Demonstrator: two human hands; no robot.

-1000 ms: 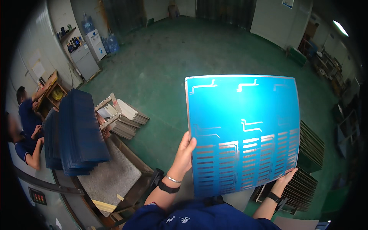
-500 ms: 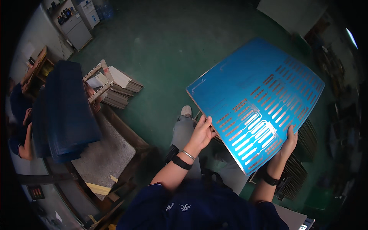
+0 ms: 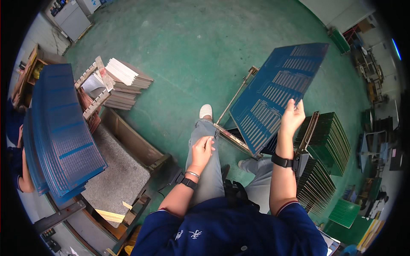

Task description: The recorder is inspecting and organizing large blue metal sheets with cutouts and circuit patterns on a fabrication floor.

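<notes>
Near the hands point(image 3: 202, 152) point(image 3: 291, 118) (two, bare) is one blue panel point(image 3: 273, 87)

Here's the right hand point(image 3: 293, 117), up at the edge of the blue patterned board point(image 3: 277, 85), whether gripping or just touching is hard to tell! The board leans at a slant over a rack point(image 3: 234, 137). The left hand point(image 3: 201, 152), half-curled, hovers above the person's leg point(image 3: 201, 132). Green boards point(image 3: 331, 145) stand racked to the right; far left, blue panels point(image 3: 64, 128) fan out near a co-worker's arm point(image 3: 26, 176).
</notes>
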